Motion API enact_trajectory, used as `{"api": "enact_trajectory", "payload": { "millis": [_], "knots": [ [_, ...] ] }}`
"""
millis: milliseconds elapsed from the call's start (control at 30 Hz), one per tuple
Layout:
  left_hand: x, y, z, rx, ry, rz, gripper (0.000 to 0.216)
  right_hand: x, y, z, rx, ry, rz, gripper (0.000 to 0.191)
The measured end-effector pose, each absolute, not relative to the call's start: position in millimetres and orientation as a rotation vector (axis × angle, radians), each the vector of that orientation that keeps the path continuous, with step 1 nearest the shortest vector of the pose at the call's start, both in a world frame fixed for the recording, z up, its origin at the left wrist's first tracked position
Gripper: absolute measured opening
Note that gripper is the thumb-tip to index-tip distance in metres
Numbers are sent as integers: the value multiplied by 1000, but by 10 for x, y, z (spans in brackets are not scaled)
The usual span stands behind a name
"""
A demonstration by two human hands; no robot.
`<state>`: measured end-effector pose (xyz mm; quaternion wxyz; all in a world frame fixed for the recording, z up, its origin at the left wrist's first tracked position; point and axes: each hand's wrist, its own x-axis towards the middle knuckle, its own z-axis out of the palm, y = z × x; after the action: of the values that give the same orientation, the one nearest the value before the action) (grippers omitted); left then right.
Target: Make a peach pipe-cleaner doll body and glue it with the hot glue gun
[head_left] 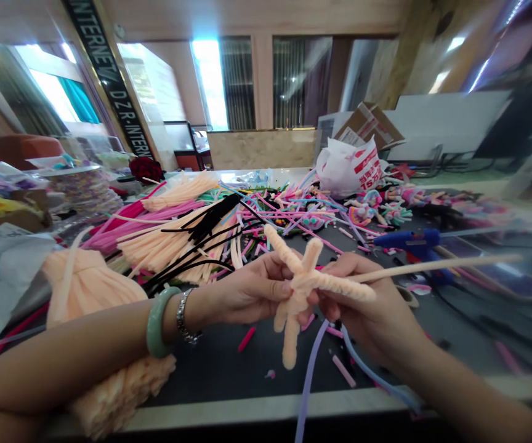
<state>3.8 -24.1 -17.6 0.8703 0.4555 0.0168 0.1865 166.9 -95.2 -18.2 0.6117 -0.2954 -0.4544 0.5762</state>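
My left hand (247, 289) and right hand (362, 301) close from either side on a peach pipe-cleaner figure (303, 283), held in the air above my worktable. My left fingers sit pressed together, with my left thumb (284, 287) bearing on the figure's middle, while my right fingers (326, 295) curl in and pinch it from the other side. A long, straight pale stem (432, 271) runs from the figure toward the right. A lavender pipe cleaner (310, 381) and a light blue pipe cleaner (367, 369) hang just below my right hand. A jade bangle (157, 323) and a silver chain bracelet (185, 317) circle my left wrist, which lies over a peach fringed bundle (90, 295). Beyond my hands, peach pipe cleaners (173, 240) and black pipe cleaners (210, 221) fan across a multicoloured heap, a blue glue gun (409, 240) lies to the right, and finished pipe-cleaner figures (362, 212) sit by a white plastic bag (346, 169).
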Motion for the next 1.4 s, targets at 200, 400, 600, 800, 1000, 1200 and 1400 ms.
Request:
{"api": "enact_trajectory", "payload": {
  "millis": [200,400,600,800,1000,1200,1400],
  "knots": [
    [48,-248,-137,956,93,470,20,1621,-991,-315,-748,-1182,939,3],
    [46,-226,-62,980,156,636,24,1579,-1011,-350,-882,-1367,566,28],
    [49,-161,-79,996,234,724,31,1572,-1024,-354,-988,-1447,389,28],
    [47,-170,-50,1054,293,725,25,1586,-1014,-356,-979,-1498,321,29],
    [51,-113,-61,1156,296,787,28,1603,-984,-326,-1036,-1521,375,23],
    [66,-57,-147,1222,285,837,20,1642,-979,-279,-1032,-1610,409,20],
    [89,-96,-150,1310,270,858,15,1718,-1002,-230,-1017,-1686,457,23]
  ]
}}
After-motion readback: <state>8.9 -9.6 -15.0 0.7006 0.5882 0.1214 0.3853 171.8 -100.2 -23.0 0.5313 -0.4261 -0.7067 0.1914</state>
